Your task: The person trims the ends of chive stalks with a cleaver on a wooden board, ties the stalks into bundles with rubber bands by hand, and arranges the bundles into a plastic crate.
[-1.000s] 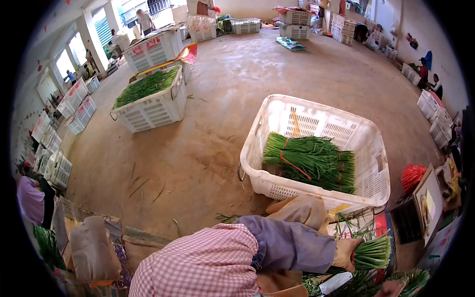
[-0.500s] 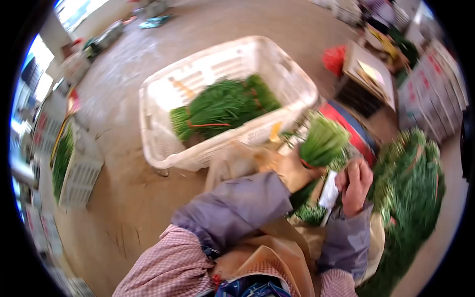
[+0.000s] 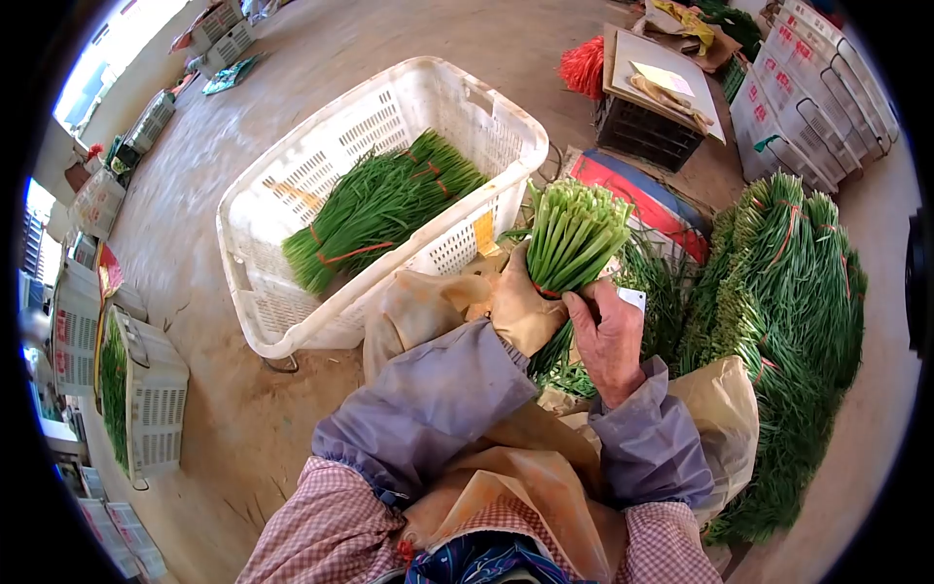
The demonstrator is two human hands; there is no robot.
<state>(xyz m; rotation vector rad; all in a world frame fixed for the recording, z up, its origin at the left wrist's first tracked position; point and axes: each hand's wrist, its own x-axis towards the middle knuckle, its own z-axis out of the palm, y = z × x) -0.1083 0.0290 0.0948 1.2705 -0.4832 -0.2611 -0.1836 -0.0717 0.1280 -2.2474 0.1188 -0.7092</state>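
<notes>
My left hand [image 3: 523,310], in a tan glove, is wrapped around an upright bunch of green chives [image 3: 579,234], its pale cut ends facing up. A red band [image 3: 549,292] circles the bunch just above the glove. My bare right hand [image 3: 611,336] is closed against the right side of the bunch, thumb and forefinger pinched at the band. Behind its fingers shows a small white flat piece [image 3: 632,298], partly hidden. The lower leaves of the bunch hang below my hands.
A white slatted crate [image 3: 389,107] with tied chive bunches [image 3: 375,209] stands ahead left. Tall heaped bundles [image 3: 788,292] lie at right. Beyond are a dark crate topped with cardboard [image 3: 652,131], red ties [image 3: 582,66] and stacked white crates [image 3: 803,107]. Another crate [image 3: 156,409] stands far left.
My right hand has come from a raised fist, apart from the bunch, to its side at the band. My left hand still grips the bunch. The view has shifted to the right.
</notes>
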